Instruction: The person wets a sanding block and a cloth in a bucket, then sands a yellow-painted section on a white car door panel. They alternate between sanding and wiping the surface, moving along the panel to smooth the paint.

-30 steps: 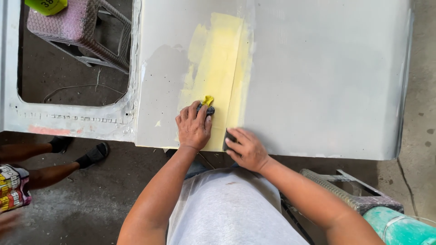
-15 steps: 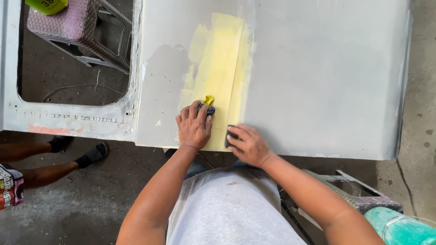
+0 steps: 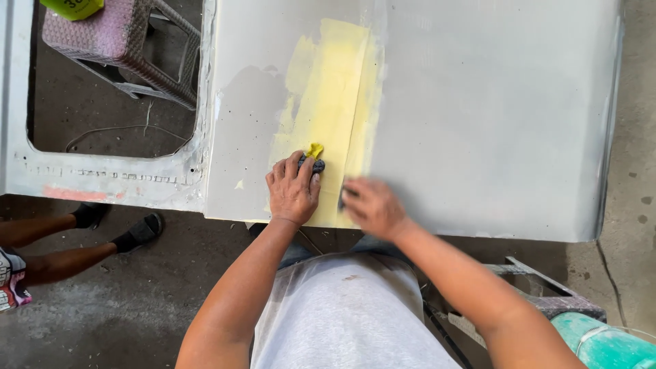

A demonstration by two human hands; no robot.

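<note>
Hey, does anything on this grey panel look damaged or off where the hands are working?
Yes. The grey panel carries an uneven yellow filler patch with ragged edges, where the left hand presses a dark pad. The right hand is blurred.

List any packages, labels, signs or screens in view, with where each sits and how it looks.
Yellow-green container: top left edge, on the pink stool, dark print on its side, mostly cut off.
Printed packet: far left edge, beside another person's legs, white with red and dark patches.
No signs or screens.
</note>
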